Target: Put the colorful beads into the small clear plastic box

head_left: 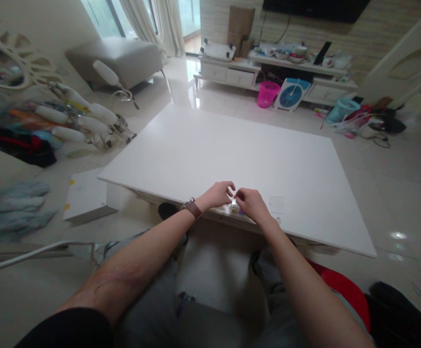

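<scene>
Our left hand (219,194) reaches over the near long edge of the table (228,145), its thumb and forefinger curved with a narrow gap between them. Our right hand (250,203) meets it there, fingertips drawn close together; whether they pinch anything, we cannot tell. Just below the fingertips, at that same near edge, we see a small shiny object (234,208), too blurred for us to name. To its right, a thin pale square (277,204) lies flat, with a small round piece (278,220) nearer the edge, beside our right wrist. We wear a brown-strapped watch (193,209) on the left wrist. A white box (86,195) sits on the floor by the surface's left corner. Beyond the far edge stand a pink basket (267,94) and a blue-and-white fan (291,94).
</scene>
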### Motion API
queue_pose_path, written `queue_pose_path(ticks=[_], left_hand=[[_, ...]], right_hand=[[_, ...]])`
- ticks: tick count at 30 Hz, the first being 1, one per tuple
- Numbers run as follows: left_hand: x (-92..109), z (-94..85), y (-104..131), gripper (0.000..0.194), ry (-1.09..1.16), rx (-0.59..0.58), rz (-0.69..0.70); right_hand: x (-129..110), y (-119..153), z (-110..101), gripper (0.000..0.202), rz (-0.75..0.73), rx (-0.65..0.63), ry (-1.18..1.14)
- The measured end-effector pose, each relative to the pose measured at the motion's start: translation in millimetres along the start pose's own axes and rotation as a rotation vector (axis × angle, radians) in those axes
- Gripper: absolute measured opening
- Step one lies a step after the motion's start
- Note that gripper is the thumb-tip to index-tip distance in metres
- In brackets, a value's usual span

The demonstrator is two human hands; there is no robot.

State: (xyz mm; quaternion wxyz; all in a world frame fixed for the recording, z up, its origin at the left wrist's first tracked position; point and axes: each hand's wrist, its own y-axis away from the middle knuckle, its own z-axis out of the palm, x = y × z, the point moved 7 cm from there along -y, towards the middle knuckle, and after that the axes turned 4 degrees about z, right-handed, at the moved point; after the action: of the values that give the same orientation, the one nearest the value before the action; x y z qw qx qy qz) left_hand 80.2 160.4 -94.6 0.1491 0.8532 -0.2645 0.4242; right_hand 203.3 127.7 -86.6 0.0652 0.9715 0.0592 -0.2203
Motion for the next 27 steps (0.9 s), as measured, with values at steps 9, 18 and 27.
queue_pose_path(ticks=[9,18,27], left_hand=[[-36.7,-28.7,1.3,0.02,-0.383,-0.014,-0.09],[-68.9,-31.1,16.0,0.018,-0.429,-0.06,-0.181],[-80.8,-26.5,22.8,0.029,-0.43,-0.052,-0.171]], right_hand=[[27.4,-6.5,19.3,0.015,0.107,0.007,0.197],[9.2,-16.7,32.9,0.013,-0.001,0.021,0.263],[-3.6,-21.9,30.2,0.013,-0.003,0.064,0.34]])
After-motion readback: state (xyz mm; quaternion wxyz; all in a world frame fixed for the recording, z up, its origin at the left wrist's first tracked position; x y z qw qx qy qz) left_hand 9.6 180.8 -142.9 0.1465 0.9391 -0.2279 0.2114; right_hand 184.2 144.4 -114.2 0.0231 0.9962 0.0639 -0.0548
